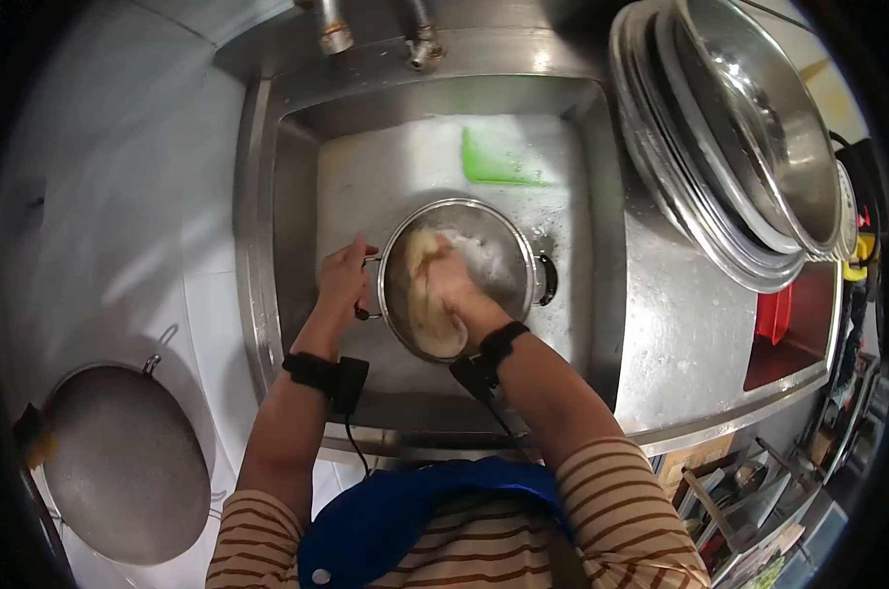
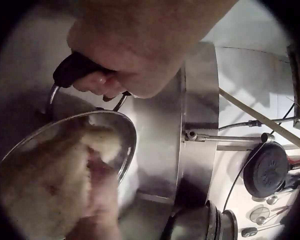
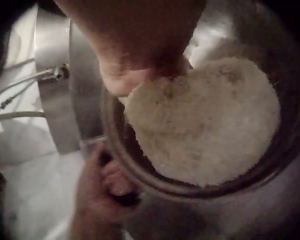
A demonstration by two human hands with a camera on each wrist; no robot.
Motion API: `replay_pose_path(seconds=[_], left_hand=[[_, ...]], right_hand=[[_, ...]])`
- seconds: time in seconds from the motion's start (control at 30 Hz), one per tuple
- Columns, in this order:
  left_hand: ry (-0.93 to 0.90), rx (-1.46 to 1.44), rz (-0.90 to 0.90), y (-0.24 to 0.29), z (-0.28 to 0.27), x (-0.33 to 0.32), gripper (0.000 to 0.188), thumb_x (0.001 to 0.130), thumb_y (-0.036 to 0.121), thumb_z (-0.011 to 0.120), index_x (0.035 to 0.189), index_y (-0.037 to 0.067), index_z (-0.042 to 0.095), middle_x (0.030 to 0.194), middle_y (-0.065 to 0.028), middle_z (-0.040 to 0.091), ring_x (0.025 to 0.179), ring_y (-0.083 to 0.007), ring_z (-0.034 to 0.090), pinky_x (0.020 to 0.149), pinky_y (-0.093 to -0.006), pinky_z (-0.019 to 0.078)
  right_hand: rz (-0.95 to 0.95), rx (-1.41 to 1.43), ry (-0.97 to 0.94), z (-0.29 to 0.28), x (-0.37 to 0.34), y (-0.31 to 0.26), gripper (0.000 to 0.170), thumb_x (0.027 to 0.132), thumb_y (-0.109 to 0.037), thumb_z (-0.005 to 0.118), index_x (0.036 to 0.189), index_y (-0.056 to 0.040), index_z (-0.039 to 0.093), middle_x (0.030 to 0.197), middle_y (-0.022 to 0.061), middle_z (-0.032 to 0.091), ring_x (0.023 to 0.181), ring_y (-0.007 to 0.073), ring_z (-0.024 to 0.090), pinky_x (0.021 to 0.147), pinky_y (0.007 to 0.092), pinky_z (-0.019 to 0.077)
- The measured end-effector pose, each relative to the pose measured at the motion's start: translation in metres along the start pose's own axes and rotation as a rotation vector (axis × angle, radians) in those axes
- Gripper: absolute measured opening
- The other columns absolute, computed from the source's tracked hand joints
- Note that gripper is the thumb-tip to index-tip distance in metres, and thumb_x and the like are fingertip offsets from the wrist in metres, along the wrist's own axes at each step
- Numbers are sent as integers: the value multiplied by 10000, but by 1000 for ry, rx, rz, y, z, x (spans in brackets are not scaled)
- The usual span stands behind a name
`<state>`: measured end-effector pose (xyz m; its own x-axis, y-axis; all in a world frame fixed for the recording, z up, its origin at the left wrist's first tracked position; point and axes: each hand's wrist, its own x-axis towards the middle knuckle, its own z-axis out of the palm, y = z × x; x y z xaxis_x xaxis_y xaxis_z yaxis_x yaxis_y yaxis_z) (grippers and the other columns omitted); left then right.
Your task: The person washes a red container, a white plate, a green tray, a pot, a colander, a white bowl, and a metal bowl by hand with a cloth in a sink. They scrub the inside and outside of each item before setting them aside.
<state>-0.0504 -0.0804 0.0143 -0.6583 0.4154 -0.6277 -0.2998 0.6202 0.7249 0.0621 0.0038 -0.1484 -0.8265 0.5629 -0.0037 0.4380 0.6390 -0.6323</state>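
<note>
A round stainless steel pot with black side handles sits tilted in the sink. My left hand grips its left handle, fingers curled round the black part. Inside the pot, my right hand holds a pale, fuzzy, loofah-like scrubbing pad against the inner wall. In the right wrist view, the pad spreads broad and flat in front of my right hand, hiding most of its fingers. The pot's other handle is free at the right.
Suds and water fill the sink, where a green tray lies partly under. Large steel bowls are stacked on the right counter near a red container. Taps hang over the back rim. A wide pan stands at left.
</note>
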Motion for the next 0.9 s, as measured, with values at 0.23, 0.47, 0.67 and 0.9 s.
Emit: replay_pose_path(seconds=[0.23,0.47,0.67,0.9], left_hand=[[-47,-131,-62,8,6,-3,388,892,382,475,839,18,597,458,15,355,332,-86,315,319,-258,246],[-14,-251,6,-17,3,18,338,858,344,559,783,17,601,470,24,366,346,-77,312,335,-249,235],[-101,-99,-7,13,-1,0,306,829,316,602,832,11,625,477,48,368,354,-66,328,328,-241,258],[49,158,131,17,0,-10,280,802,261,624,837,-15,656,494,12,476,375,-59,389,347,-243,292]], right_hand=[[359,501,263,-94,13,-98,390,674,-85,600,1028,39,490,1069,202,525,957,350,521,818,378,438],[-40,187,58,-89,-63,-106,267,701,-73,571,952,4,519,958,208,531,952,366,514,719,423,476],[2,-430,-718,-130,-82,-13,368,806,-159,461,1145,-25,511,1113,159,538,1071,326,496,943,440,351],[-220,-732,-39,-137,-5,21,403,802,-145,462,1190,-40,471,1081,82,521,916,249,470,713,390,406]])
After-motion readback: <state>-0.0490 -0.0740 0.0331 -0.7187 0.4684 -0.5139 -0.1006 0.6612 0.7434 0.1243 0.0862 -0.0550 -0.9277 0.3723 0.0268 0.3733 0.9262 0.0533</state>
